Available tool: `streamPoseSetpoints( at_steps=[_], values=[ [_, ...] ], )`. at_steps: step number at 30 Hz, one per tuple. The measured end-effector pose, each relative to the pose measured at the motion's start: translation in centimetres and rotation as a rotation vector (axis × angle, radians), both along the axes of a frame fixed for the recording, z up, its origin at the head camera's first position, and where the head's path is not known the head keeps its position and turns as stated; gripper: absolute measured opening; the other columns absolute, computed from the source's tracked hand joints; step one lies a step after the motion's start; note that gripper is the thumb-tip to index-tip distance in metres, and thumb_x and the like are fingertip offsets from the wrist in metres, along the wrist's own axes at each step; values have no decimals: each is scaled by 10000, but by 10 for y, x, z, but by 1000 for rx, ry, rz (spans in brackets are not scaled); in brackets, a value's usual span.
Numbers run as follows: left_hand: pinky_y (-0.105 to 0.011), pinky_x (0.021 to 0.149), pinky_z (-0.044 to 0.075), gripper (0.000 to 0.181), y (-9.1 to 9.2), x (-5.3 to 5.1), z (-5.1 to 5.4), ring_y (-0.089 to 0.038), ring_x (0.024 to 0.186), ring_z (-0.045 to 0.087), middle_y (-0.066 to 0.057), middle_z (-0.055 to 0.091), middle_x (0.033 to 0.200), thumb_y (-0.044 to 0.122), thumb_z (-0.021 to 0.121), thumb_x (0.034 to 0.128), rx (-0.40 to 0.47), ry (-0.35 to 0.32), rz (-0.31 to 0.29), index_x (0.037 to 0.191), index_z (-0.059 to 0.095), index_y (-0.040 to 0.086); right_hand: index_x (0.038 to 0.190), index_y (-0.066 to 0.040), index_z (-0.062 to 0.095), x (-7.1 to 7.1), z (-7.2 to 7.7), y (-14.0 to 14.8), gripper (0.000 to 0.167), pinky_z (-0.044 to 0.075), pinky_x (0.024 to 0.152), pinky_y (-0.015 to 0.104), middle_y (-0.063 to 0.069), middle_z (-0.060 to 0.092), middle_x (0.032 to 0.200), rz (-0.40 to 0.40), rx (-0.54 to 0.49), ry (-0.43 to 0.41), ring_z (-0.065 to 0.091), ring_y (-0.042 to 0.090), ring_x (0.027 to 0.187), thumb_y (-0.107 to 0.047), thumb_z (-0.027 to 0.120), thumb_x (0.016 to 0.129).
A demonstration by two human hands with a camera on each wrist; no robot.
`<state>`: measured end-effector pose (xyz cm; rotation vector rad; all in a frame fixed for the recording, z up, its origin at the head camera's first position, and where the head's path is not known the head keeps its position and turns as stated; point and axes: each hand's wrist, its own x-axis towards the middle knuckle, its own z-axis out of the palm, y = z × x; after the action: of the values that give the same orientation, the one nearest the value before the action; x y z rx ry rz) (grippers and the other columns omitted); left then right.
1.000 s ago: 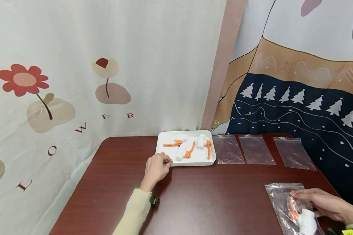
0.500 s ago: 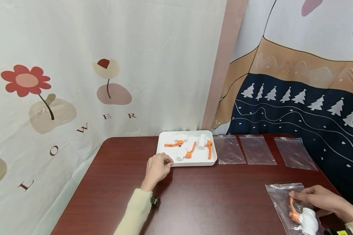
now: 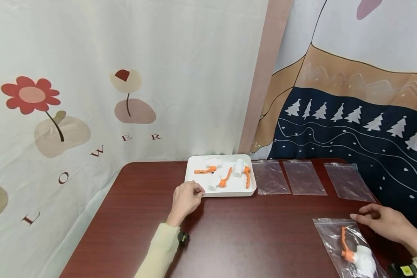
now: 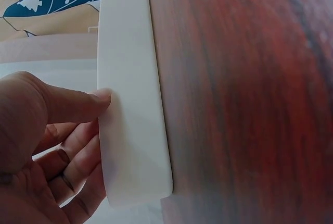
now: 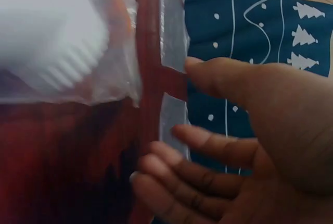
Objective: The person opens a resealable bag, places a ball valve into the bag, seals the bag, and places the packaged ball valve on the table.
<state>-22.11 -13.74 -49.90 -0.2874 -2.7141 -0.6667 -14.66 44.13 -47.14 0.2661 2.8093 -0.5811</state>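
Observation:
My left hand point(image 3: 187, 199) pinches the near-left rim of a white tray point(image 3: 234, 193); in the left wrist view the thumb lies against the tray's outer wall point(image 4: 132, 130), with the fingers behind the rim. Several white plastic valves point(image 3: 238, 168) with orange lever handles lie in the tray. At the right, a clear zip bag point(image 3: 328, 235) lies on the table with one white valve point(image 3: 364, 260) inside. My right hand point(image 3: 385, 224) hovers beside this bag's upper right corner, its fingers loosely bent around nothing. The right wrist view shows thumb and fingers apart from the bag.
Three flat clear zip bags point(image 3: 304, 177) lie along the back right of the reddish-brown table point(image 3: 250, 235). The tray stands at the back edge, against a light curtain point(image 3: 180, 77). A dark blue printed cloth point(image 3: 337, 123) hangs behind the bags.
My right hand has let go of the bag with the valve and moved up and to the right of it. The bag now lies flatter. My left hand stays on the tray.

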Motion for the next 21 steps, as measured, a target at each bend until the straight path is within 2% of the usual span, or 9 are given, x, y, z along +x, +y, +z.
streamPoseSetpoints(
  at_steps=[4, 7, 11, 14, 21],
  values=[
    [-334, 657, 508, 153, 1, 1, 1, -97, 710, 630, 157, 651, 748, 130, 815, 798, 3, -5, 0, 757, 776, 273, 1134, 138, 607, -13, 7, 2, 656, 554, 668, 492, 234, 702, 915, 63, 45, 178, 682, 291, 779, -473, 724, 927],
    [-338, 655, 507, 151, 1, 1, 1, -100, 703, 632, 152, 653, 748, 126, 814, 798, 9, -9, 0, 757, 777, 267, 1134, 141, 610, -24, 8, 5, 586, 556, 653, 515, 274, 689, 928, 92, 60, 254, 681, 324, 774, -394, 736, 929],
    [-333, 652, 503, 152, 1, 1, 1, -93, 701, 630, 155, 655, 753, 133, 813, 801, 10, -15, 2, 757, 776, 274, 1158, 125, 617, -39, 7, 11, 530, 541, 678, 548, 324, 667, 986, 139, 61, 278, 658, 398, 836, -345, 720, 937],
    [-323, 648, 498, 157, 1, 1, 0, -88, 700, 629, 161, 652, 752, 138, 813, 802, 9, -14, 5, 752, 773, 282, 1202, 117, 611, -48, 4, 17, 516, 534, 737, 611, 387, 634, 1095, 184, 53, 282, 645, 488, 931, -316, 718, 941],
    [-323, 649, 499, 156, 1, 2, 1, -94, 700, 638, 155, 652, 749, 136, 817, 799, 16, 0, 0, 747, 773, 277, 1311, 105, 567, -68, -11, 27, 573, 435, 897, 750, 455, 511, 1290, 254, 63, 279, 515, 597, 1124, -324, 701, 955]
  ],
)
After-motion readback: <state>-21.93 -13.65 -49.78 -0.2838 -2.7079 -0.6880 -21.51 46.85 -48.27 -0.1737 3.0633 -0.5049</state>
